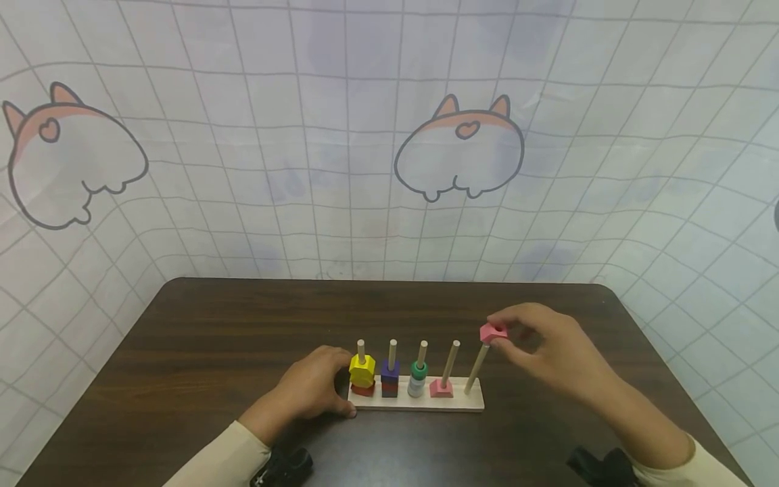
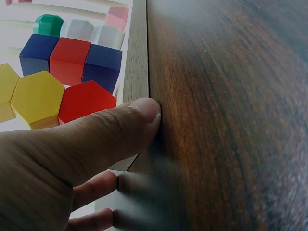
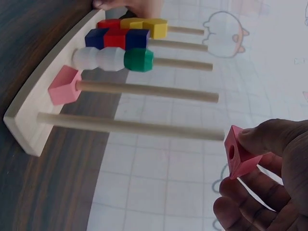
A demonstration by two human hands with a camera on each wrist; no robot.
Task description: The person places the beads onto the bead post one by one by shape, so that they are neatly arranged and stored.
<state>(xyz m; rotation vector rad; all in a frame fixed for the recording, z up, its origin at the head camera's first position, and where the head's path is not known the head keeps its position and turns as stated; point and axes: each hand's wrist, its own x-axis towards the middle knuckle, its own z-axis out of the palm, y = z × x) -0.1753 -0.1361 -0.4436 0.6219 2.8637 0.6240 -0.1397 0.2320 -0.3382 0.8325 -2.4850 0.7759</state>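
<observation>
A wooden peg stand point(image 1: 420, 404) with a row of upright pegs lies on the table. My left hand point(image 1: 313, 384) holds its left end, thumb along the front edge in the left wrist view. My right hand point(image 1: 556, 352) pinches a pink block point(image 3: 238, 154) with a hole, just at the tip of the bare rightmost peg point(image 3: 130, 126). Another pink block point(image 1: 441, 388) sits at the bottom of the neighbouring peg. Leftward stand a green and white bead stack point(image 1: 418, 379), a blue and red cube stack point(image 1: 390, 379), and yellow hexagons point(image 1: 362, 370) over a red one.
The dark wooden table point(image 1: 243, 318) spreads around the stand. Behind it hangs a white gridded cloth point(image 1: 341, 155) with cartoon animal drawings. Black wrist devices point(image 1: 282, 467) show below both hands.
</observation>
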